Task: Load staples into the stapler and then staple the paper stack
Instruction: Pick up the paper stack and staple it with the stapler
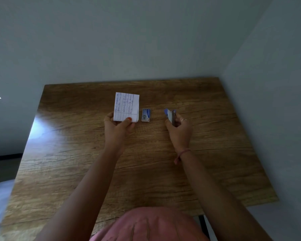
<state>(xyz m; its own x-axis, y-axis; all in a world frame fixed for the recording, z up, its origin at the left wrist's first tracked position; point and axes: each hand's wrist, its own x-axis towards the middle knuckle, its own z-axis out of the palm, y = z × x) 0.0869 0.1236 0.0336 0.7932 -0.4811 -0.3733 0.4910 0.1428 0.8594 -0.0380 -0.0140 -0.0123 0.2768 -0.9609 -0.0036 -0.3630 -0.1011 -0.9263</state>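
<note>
- The paper stack [126, 106] is a small sheaf of lined sheets with blue handwriting, lying on the wooden table [76, 153] a little left of the middle, towards the far edge.
- Its long axis runs away from the person, leaning slightly to the right at the far end; the near end sits at the left hand [117, 125].
- The left hand pinches the near edge of the sheaf, with the thumb on top of the paper near its near right corner and the other fingers curled at the near left corner, mostly hidden underneath.
- Just beside the paper on its right lies a small staple box [146, 115], blue and white on top, flat on the table and not touching the paper; its longer side also runs away from the person.
- Further right, apart from the box, the right hand [179, 129] grips the stapler [170, 115], fingers curled round its near end.
- The stapler is blue with a metal body; its long axis runs away from the person, the free end pointing to the far edge and tipped a little left.
- Its blue top seems splayed away from the metal part at the far end, though the view is too small to be sure.
- Whether the stapler touches the table cannot be told.
- A ring sits on a right-hand finger and a reddish thread circles the right wrist.
</note>
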